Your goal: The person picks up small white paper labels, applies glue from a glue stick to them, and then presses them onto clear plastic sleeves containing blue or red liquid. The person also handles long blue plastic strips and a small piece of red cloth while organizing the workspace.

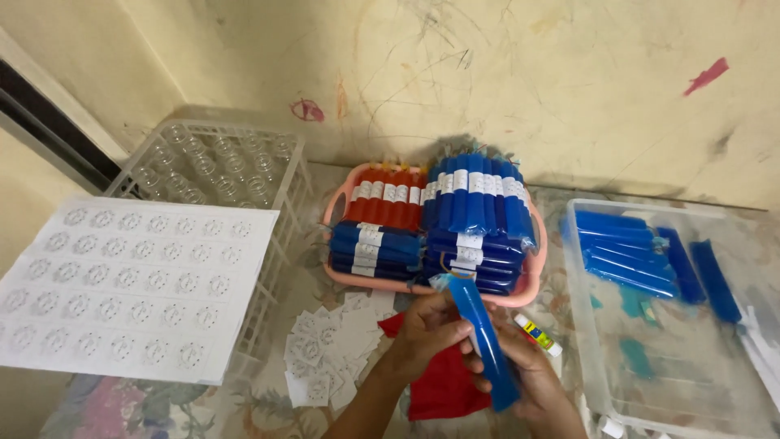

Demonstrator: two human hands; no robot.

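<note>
A long blue liquid-filled plastic tube (486,341) is held upright and slightly tilted between both hands, low in the middle of the view. My left hand (429,329) grips its upper part from the left. My right hand (530,375) wraps its lower part from the right. Beneath the hands lies a red cloth (439,382). A small glue stick (538,334) lies just right of the tube. Loose white paper labels (329,349) are scattered to the left of my left hand.
A pink basket (532,280) behind the hands holds stacked blue and red labelled tubes. A clear plastic tub (593,358) at right contains several unlabelled blue tubes. A white wire crate (268,268) at left carries a sheet of round labels (130,284). A scribbled wall stands behind.
</note>
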